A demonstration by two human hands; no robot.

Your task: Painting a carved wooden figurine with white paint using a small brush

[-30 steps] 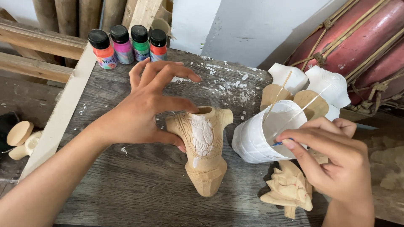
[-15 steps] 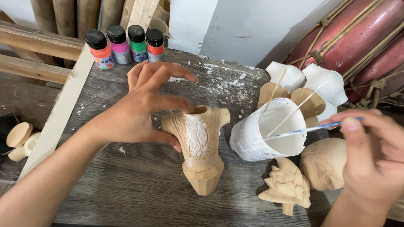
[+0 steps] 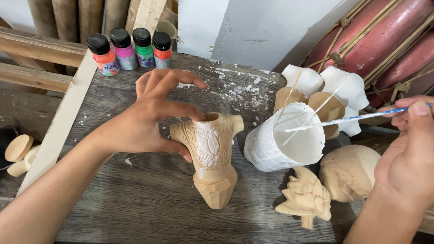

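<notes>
- Four paint bottles point(image 3: 131, 50) far left, at the back of the table point(image 3: 135, 199).
- Left hand point(image 3: 144, 122) pinching the carved torso point(image 3: 210, 158) at its shoulder, thumb below, other fingers spread.
- Torso lying mid-table, chest partly white.
- White cup point(image 3: 285, 144) just right of it.
- Right hand point(image 3: 409, 158) closed on a brush point(image 3: 352, 119); best held steady, tip loaded lightly.

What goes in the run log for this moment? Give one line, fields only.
left hand: grips carved wooden torso on table | right hand: holds brush, tip over white paint cup | torso: partly painted white
</notes>
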